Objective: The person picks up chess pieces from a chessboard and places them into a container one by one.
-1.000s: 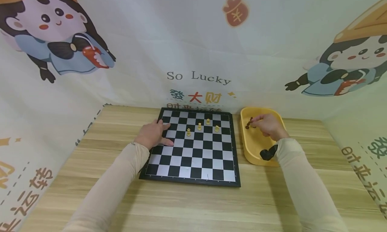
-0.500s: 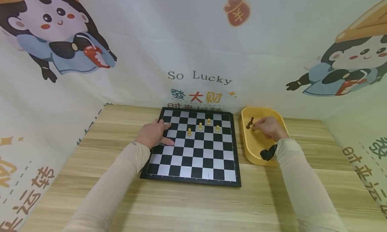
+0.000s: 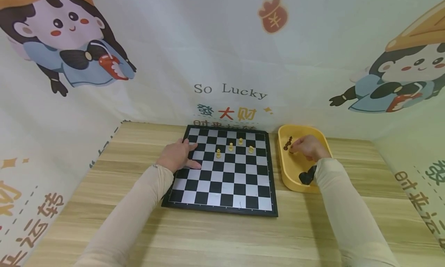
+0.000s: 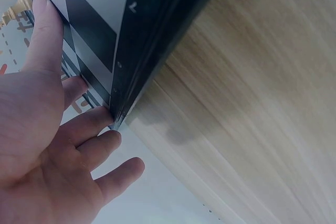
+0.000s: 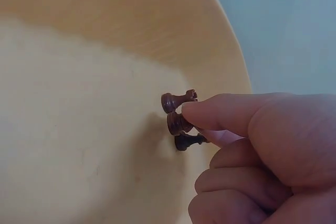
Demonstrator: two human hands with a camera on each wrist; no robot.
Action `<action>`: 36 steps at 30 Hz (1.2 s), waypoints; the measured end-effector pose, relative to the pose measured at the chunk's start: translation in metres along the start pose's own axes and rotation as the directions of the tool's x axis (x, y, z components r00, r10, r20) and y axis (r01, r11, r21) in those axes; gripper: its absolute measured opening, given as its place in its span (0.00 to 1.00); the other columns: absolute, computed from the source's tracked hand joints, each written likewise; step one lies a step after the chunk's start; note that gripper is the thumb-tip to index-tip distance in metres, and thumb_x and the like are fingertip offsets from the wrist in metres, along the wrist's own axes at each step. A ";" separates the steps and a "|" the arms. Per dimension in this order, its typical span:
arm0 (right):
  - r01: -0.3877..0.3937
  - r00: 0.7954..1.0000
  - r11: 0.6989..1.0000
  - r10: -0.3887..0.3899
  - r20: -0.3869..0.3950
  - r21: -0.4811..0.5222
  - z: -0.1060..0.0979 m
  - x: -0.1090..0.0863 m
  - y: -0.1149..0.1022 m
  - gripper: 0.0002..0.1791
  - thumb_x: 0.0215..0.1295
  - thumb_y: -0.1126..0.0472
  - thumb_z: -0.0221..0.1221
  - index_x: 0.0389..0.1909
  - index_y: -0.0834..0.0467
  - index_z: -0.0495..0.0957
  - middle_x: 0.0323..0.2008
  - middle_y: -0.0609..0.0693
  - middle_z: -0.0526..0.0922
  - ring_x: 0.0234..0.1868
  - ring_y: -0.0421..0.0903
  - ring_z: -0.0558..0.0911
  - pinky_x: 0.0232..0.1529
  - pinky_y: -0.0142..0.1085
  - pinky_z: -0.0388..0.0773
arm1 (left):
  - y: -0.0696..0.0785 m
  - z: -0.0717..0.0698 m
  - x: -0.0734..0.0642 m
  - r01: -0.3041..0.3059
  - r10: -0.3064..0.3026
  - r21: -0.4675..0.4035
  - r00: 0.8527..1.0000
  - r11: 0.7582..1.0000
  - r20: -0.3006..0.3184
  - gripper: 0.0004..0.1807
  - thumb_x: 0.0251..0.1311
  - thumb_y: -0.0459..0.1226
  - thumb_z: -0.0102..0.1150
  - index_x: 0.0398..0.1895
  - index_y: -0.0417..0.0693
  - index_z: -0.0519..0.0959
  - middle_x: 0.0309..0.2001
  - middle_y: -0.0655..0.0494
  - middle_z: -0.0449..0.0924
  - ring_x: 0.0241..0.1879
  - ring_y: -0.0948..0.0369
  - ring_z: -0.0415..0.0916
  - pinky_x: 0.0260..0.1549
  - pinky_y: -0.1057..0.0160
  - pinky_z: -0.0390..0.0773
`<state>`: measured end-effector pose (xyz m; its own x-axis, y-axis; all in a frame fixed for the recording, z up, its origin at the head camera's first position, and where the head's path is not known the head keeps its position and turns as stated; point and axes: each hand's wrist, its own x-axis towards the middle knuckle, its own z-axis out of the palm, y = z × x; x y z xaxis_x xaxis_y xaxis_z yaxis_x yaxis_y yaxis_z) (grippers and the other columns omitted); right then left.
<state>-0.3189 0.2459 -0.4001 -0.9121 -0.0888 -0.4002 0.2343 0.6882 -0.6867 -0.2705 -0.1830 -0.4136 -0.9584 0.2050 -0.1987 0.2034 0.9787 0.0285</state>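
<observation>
With left hand (image 3: 173, 155) spread on the chessboard (image 3: 227, 188) and right hand (image 3: 308, 147) pinching a brown chess piece (image 5: 175, 123) in the yellow tray (image 3: 290, 169), I'd lift straight up, since the neighbouring pieces (image 5: 178, 100) might be touching it.

Right hand (image 5: 262, 156) is covering the top of the middle brown piece (image 5: 177, 123); only the lower part is showing, can't tell type. Darker piece (image 5: 186, 141) is losing its tip at the fingers. In head view, right sleeve (image 3: 351, 205) is blocking the yellow tray's (image 3: 293, 166) near right corner and meeting a black thing (image 3: 306, 177); can't tell what. Left hand (image 3: 175, 155) is masking part of the chessboard's (image 3: 227, 188) left edge. Pale pieces (image 3: 218, 153) are mostly reading too small to identify. Bottom frame edge is cutting off both sleeves and the wooden table (image 3: 208, 236).
</observation>
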 end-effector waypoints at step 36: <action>0.150 0.985 0.986 -0.142 -0.101 0.072 -0.006 -0.021 -0.021 0.24 0.74 0.51 0.58 0.59 0.64 0.74 0.37 0.46 0.81 0.12 0.35 0.57 0.17 0.30 0.60 | 0.001 -0.001 -0.003 -0.015 0.015 0.001 1.000 1.000 -0.022 0.51 0.53 0.65 0.64 0.77 0.51 0.65 0.75 0.31 0.61 0.71 0.36 0.67 0.64 0.43 0.77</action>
<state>-0.3068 0.2373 -0.3735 -0.9653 -0.1128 -0.2356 0.1189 0.6132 -0.7809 -0.2675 -0.1823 -0.4121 -0.9593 0.2203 -0.1767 0.2183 0.9754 0.0309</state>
